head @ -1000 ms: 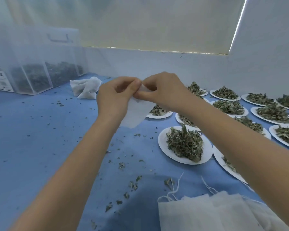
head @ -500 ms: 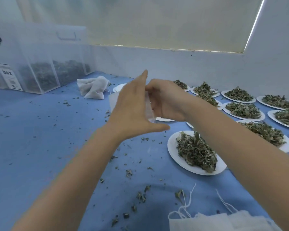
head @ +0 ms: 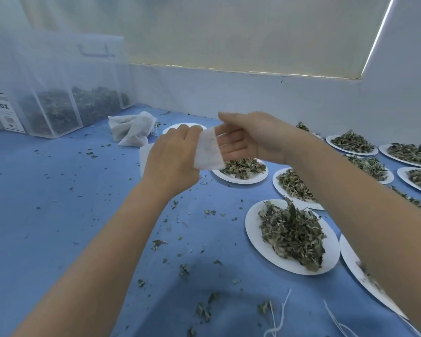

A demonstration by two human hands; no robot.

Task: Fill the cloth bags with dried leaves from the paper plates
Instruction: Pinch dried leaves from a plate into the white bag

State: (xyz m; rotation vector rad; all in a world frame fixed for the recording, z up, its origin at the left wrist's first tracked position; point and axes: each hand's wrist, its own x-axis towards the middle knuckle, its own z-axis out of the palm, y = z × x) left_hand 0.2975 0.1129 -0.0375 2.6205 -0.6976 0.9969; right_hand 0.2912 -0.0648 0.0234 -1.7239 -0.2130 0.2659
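Both forearms reach out over the blue surface (head: 46, 215), hands meeting mid-air. Left hand (head: 173, 154), knuckles up, its grip curled around the white cloth bag (head: 208, 152), which hangs between the two hands. Right hand (head: 250, 137) sits just beside it, palm turned in, fingers (head: 231, 142) straight and loose, tips at the bag's edge. Directly below and beyond, a paper plate (head: 231, 178) of dried leaves (head: 243, 166); a fuller plate (head: 253, 229) lies nearer, to the right

blue table cover (head: 46, 215) with leaf crumbs all over; clear plastic bin (head: 58, 93) back left, dark leaves inside, label reading "box" (head: 4, 110) on it; pale window blind (head: 229, 32) above the white wall (head: 253, 96)
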